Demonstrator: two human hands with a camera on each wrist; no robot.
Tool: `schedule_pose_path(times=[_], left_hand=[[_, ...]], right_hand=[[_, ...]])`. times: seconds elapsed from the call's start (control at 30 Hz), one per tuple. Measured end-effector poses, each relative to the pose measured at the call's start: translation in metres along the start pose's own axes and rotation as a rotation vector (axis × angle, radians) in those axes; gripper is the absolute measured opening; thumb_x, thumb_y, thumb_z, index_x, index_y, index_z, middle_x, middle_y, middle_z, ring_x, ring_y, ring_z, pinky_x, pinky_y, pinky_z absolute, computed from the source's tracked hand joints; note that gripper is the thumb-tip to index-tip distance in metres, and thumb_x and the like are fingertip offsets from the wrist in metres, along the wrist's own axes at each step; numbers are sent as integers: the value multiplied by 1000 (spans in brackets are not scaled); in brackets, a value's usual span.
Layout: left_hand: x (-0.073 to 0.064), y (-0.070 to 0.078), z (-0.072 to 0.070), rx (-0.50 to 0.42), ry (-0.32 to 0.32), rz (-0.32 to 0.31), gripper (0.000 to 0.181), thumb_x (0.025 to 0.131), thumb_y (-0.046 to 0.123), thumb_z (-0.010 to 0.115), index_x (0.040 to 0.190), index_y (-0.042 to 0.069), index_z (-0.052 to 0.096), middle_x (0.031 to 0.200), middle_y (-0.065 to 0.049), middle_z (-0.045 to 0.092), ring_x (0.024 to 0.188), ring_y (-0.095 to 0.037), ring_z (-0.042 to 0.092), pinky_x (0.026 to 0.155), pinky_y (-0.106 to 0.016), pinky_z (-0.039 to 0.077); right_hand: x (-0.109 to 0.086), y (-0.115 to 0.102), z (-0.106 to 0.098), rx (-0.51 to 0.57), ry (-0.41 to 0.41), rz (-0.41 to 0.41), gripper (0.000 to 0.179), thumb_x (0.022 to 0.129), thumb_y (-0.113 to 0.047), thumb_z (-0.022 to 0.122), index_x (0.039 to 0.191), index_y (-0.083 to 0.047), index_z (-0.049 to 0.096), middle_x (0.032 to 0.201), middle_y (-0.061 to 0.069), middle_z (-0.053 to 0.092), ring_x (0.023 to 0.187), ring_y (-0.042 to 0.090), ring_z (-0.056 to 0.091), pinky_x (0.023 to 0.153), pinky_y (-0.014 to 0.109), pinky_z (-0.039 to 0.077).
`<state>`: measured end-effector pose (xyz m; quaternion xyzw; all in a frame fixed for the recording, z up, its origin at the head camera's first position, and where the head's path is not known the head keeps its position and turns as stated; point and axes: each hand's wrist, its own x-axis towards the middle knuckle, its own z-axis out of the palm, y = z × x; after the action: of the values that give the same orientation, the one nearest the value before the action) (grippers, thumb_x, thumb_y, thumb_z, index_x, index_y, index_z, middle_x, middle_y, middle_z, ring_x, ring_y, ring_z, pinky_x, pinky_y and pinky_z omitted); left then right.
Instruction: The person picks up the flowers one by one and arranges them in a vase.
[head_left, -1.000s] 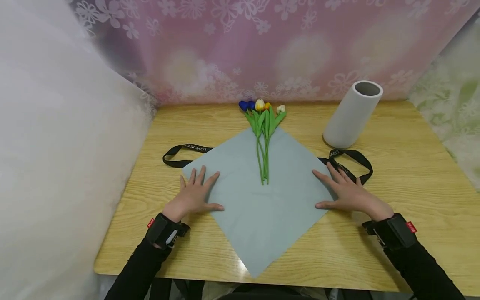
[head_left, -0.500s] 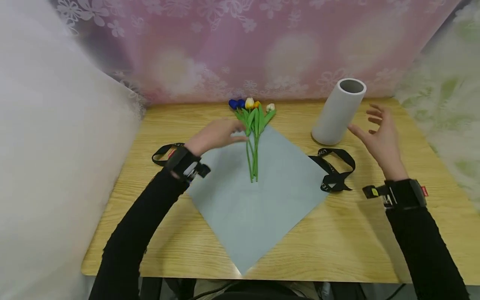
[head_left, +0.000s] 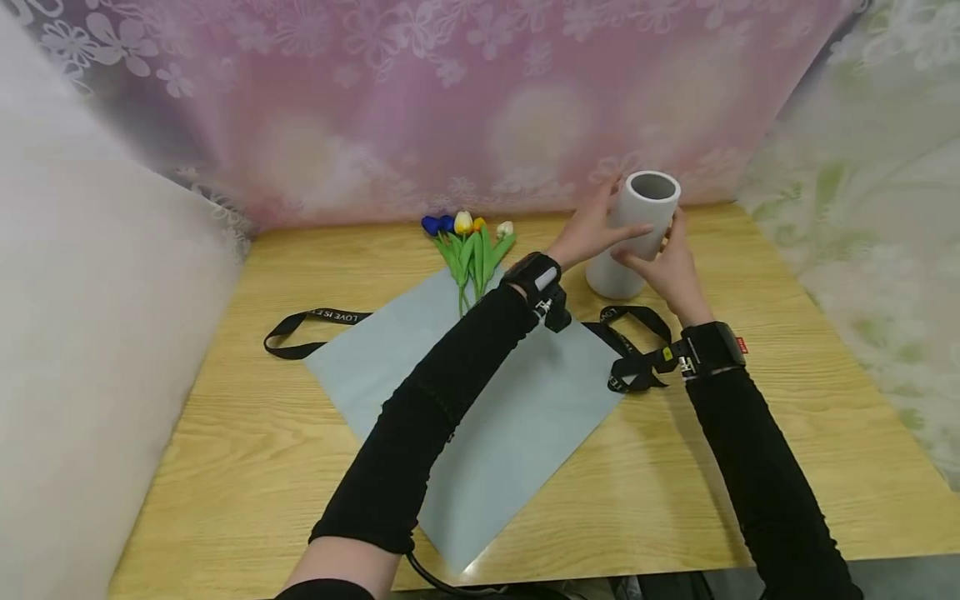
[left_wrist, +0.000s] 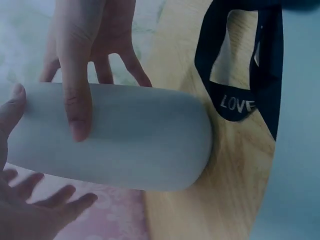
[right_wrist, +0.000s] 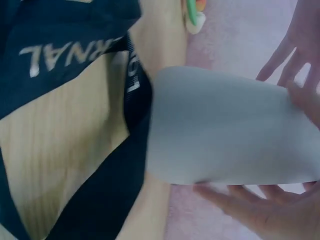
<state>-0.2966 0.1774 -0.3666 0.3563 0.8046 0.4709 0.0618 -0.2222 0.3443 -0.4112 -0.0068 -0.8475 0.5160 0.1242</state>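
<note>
A white vase (head_left: 617,268) stands upright on the table at the back right, with both hands around its upper part. My left hand (head_left: 588,233) is on its left side, the thumb across the front; in the left wrist view the fingers of this left hand (left_wrist: 35,205) are spread behind the vase (left_wrist: 140,135). From the other side my right hand (head_left: 667,267) holds the vase, thumb on the front and fingers behind. Left of the vase lie artificial tulips (head_left: 468,250), blue, white and orange, on a grey-blue wrapping sheet (head_left: 525,425). My left forearm hides their lower stems.
A black lettered ribbon shows as a loop (head_left: 288,333) left of the sheet and as tangled loops (head_left: 637,367) right of it, close before the vase. A pink floral curtain (head_left: 420,125) hangs behind the wooden table (head_left: 225,467).
Both hands have left the sheet's side corners. The left crossed over the tulips to the right, and the right moved up to the vase; both now hold it. The view has shifted right.
</note>
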Motion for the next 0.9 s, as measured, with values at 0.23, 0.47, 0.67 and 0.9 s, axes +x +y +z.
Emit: schedule_pose_path(times=[0.23, 0.47, 0.67, 0.9], left_hand=[[-5, -20, -2, -81, 10, 11, 84, 94, 34, 75, 161, 23, 25, 157, -1, 42, 141, -14, 44, 107, -23, 44], [-21, -26, -20, -55, 23, -49, 85, 93, 40, 75, 161, 24, 27, 157, -1, 43, 139, -15, 48, 108, -28, 46], [-47, -30, -36, -20, 24, -105, 88, 94, 45, 71, 163, 27, 20, 162, 2, 36, 140, -17, 48, 108, -32, 47], [-68, -30, -44, -7, 39, -112, 86, 93, 47, 72, 162, 33, 21, 161, 3, 37, 139, -17, 49, 107, -37, 48]], right_hand=[[-2, -2, 13, -22, -12, 10, 103, 91, -25, 78, 162, -28, 3, 161, 22, 26, 142, 48, 34, 107, 69, 38], [1, -12, 28, -57, -34, -41, 101, 89, -24, 80, 161, -22, 8, 156, 22, 31, 138, 45, 38, 107, 68, 38], [-1, -20, 47, -52, -69, -59, 102, 88, -22, 81, 159, -17, 9, 155, 22, 31, 137, 41, 38, 110, 66, 37], [-10, -28, 60, -77, -87, -66, 104, 87, -24, 82, 159, -15, 7, 155, 22, 32, 136, 42, 40, 109, 65, 38]])
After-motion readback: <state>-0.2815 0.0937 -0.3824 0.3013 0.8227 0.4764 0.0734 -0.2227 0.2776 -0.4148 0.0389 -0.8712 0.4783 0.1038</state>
